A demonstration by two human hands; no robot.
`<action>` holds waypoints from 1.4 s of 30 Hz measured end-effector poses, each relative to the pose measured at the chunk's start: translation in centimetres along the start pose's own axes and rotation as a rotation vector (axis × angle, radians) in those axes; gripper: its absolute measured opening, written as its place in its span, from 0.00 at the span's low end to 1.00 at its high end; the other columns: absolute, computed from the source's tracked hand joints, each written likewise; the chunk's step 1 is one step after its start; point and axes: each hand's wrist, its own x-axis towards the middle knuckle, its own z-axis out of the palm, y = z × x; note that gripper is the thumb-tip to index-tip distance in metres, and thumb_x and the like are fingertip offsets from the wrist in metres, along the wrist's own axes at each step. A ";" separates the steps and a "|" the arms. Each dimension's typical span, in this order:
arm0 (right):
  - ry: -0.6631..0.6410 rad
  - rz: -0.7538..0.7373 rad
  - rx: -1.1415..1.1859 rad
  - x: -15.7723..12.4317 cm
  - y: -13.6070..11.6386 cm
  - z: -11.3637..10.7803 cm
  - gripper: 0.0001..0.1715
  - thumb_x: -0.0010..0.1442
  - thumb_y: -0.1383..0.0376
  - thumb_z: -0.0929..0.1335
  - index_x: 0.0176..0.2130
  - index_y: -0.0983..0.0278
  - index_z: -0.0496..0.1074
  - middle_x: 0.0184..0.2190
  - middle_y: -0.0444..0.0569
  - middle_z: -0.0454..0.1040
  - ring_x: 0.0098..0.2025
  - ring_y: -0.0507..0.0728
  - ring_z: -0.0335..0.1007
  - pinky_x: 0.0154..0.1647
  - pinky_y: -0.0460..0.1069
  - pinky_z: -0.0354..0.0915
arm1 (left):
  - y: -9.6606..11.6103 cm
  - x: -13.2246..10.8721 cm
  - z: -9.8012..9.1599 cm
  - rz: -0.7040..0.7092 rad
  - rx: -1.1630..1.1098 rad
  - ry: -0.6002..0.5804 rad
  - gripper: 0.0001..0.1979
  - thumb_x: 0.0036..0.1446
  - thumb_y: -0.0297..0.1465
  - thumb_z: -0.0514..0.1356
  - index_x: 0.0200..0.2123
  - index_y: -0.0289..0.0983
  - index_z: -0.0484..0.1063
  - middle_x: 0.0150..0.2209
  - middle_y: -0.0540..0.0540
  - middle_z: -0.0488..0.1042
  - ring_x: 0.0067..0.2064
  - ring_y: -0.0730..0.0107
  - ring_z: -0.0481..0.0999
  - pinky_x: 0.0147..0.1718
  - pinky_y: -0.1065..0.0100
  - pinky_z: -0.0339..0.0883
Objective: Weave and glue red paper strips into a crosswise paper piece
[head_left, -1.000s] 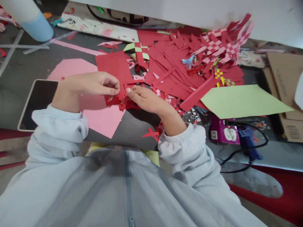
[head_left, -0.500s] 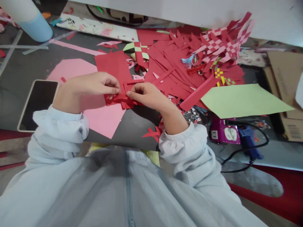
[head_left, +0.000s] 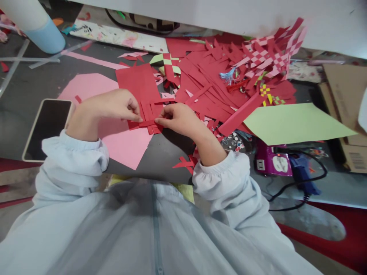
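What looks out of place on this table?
Loose red scraps lie near the front edge of the table, and a black cable by the blue tool appears to hang past that edge, where it might snag.

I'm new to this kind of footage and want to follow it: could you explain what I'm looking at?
There is no machine here: these are a person's own bare hands, seen from a camera worn on the head, looking forward and down.

The left hand and right hand pinch a narrow red paper strip between them, at the near end of a red paper sheet. That sheet partly overlaps a pink paper sheet.

On the dark table, a smartphone lies by the left arm. Beyond the right hand is a pile of red paper strips; further right are a light green sheet and a blue glue gun.
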 end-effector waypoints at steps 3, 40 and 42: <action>0.021 -0.014 -0.004 -0.2 -0.2 -0.1 0.08 0.57 0.63 0.71 0.28 0.64 0.74 0.26 0.45 0.74 0.30 0.53 0.64 0.34 0.50 0.56 | -0.3 0.2 0.2 0.022 0.008 -0.005 0.13 0.50 0.42 0.63 0.28 0.38 0.79 0.23 0.51 0.72 0.28 0.72 0.69 0.29 0.70 0.56; -0.049 0.017 -0.048 -0.4 0.7 -1.7 0.03 0.51 0.69 0.74 0.29 0.64 0.76 0.27 0.47 0.79 0.31 0.56 0.72 0.35 0.51 0.58 | 1.4 0.2 1.1 0.128 -0.128 -0.036 0.07 0.51 0.36 0.64 0.30 0.39 0.70 0.25 0.51 0.72 0.26 0.72 0.69 0.24 0.70 0.56; -0.041 0.028 -0.047 -0.5 0.7 -2.0 0.03 0.51 0.69 0.74 0.29 0.64 0.76 0.27 0.46 0.79 0.31 0.55 0.72 0.35 0.51 0.59 | 1.4 0.3 1.1 0.139 -0.109 -0.023 0.07 0.51 0.35 0.64 0.29 0.38 0.69 0.25 0.52 0.69 0.25 0.74 0.67 0.24 0.71 0.55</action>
